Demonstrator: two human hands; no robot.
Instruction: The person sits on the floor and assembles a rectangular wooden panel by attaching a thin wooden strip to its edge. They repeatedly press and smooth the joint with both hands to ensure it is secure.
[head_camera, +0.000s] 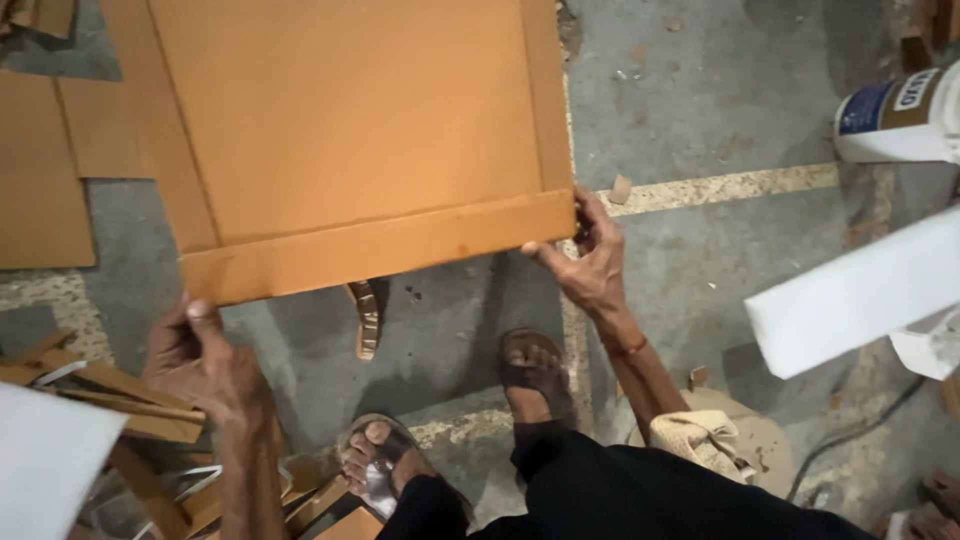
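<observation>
A large brown cardboard sheet with folded edge strips hangs above the grey concrete floor. My left hand grips its near left corner from below, thumb on the edge. My right hand holds the near right corner, fingers spread along the edge. My two sandalled feet stand just under the sheet's near edge.
More flat cardboard pieces lie at the left. Wooden strips pile up at the lower left. A white and blue container stands at the upper right, a white board below it. A woven bag sits by my right leg.
</observation>
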